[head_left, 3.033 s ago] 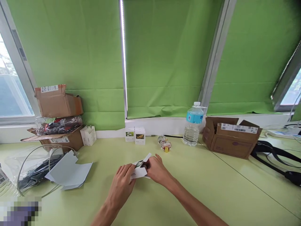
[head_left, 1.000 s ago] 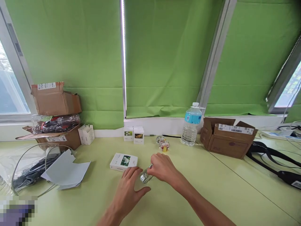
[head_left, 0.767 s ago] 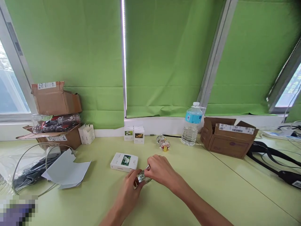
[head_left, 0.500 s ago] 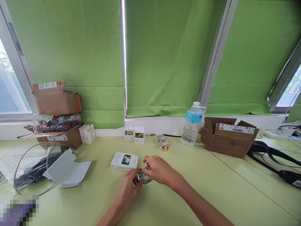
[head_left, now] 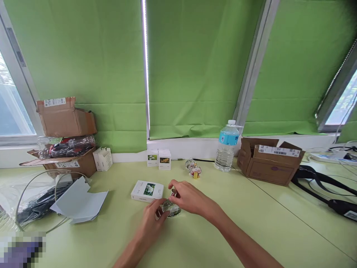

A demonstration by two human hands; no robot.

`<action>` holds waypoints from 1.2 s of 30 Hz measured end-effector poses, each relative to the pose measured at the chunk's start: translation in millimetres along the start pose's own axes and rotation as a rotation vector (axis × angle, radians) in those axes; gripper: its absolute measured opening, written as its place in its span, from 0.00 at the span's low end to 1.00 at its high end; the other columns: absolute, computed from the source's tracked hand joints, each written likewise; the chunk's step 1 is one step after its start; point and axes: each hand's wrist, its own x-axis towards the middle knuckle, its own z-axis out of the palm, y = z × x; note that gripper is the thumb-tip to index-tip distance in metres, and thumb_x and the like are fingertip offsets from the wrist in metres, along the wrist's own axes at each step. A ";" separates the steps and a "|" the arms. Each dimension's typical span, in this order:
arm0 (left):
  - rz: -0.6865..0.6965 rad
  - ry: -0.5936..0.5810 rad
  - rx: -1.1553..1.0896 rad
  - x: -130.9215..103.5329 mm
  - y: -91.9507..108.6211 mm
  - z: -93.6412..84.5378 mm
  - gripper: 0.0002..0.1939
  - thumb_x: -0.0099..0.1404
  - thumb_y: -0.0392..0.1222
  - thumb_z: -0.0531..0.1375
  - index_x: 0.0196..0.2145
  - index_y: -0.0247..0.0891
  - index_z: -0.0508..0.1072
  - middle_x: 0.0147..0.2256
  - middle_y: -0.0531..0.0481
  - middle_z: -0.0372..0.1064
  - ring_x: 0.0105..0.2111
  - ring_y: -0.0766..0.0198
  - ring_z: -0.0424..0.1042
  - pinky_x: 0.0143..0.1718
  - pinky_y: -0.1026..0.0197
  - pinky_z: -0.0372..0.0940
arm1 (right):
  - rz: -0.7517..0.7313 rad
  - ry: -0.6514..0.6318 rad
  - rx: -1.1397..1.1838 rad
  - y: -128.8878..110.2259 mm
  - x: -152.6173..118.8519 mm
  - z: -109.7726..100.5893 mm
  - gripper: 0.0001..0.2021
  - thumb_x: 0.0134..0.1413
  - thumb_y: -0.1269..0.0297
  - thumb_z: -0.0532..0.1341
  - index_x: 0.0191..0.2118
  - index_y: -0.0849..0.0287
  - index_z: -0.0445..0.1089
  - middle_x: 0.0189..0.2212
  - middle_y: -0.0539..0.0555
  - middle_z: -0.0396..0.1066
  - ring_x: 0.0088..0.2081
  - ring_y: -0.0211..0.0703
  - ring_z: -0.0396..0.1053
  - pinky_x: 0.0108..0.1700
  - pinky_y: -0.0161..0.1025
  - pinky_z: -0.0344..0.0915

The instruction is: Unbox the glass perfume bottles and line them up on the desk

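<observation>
A small clear glass bottle (head_left: 172, 208) rests on the table, partly hidden by my fingers. My left hand (head_left: 152, 219) grips it from the left, fingers curled around its side. Above the bottle, my right hand (head_left: 185, 195) pinches a small shiny cap (head_left: 173, 192); whether that cap still touches the neck I cannot make out. Just behind my left hand lies a white box (head_left: 147, 190) with a white-flower picture. Farther back are other small glass bottles (head_left: 193, 169), one with a gold top.
Small picture boxes (head_left: 164, 160) stand by the wall. A water bottle (head_left: 226, 147) and an open carton (head_left: 270, 163) are at the back right, with a black strap (head_left: 315, 186) beside them. Left are stacked cartons (head_left: 65, 123), white paper (head_left: 79, 201) and a plastic-wrapped bundle (head_left: 41, 201).
My right hand has risen slightly with the cap, and more of the glass bottle shows beneath it. My left hand keeps its hold with little movement.
</observation>
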 end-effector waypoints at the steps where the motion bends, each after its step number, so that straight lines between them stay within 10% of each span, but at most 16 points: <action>1: 0.000 -0.001 -0.003 0.0 -0.4 -0.1 0.14 0.61 0.40 0.58 0.45 0.44 0.71 0.31 0.52 0.71 0.29 0.63 0.68 0.32 0.62 0.61 | 0.007 -0.007 -0.002 0.0 -0.2 -0.5 0.12 0.54 0.60 0.56 0.43 0.58 0.69 0.33 0.53 0.72 0.33 0.41 0.67 0.29 0.32 0.54; 14: -0.010 0.014 -0.064 3.2 -8.5 0.3 0.15 0.60 0.41 0.58 0.45 0.40 0.72 0.33 0.50 0.73 0.29 0.63 0.67 0.33 0.62 0.61 | 0.029 0.079 -0.040 7.2 -4.5 -27.4 0.12 0.56 0.61 0.54 0.42 0.58 0.71 0.36 0.54 0.74 0.36 0.43 0.68 0.35 0.35 0.57; 26: -0.158 -0.026 -0.246 7.9 -10.0 -3.6 0.20 0.56 0.47 0.62 0.44 0.34 0.72 0.31 0.49 0.72 0.25 0.66 0.64 0.29 0.64 0.60 | 0.185 -0.248 -0.209 43.3 10.7 25.7 0.13 0.38 0.67 0.66 0.36 0.57 0.73 0.38 0.57 0.72 0.37 0.46 0.70 0.30 0.34 0.55; 31: -0.135 -0.039 -0.268 7.3 -19.7 -1.1 0.19 0.57 0.48 0.62 0.44 0.36 0.71 0.35 0.48 0.72 0.27 0.66 0.64 0.29 0.64 0.60 | 0.203 -0.320 -0.164 46.5 6.7 13.8 0.27 0.32 0.62 0.69 0.46 0.57 0.71 0.41 0.57 0.71 0.40 0.49 0.69 0.30 0.34 0.57; 36: -0.121 -0.029 -0.259 7.6 -19.7 -0.2 0.17 0.57 0.47 0.62 0.43 0.36 0.72 0.32 0.51 0.71 0.26 0.67 0.64 0.28 0.65 0.59 | 0.074 -0.194 0.078 34.2 3.1 -10.3 0.22 0.48 0.54 0.61 0.49 0.56 0.69 0.37 0.54 0.73 0.37 0.44 0.69 0.32 0.34 0.59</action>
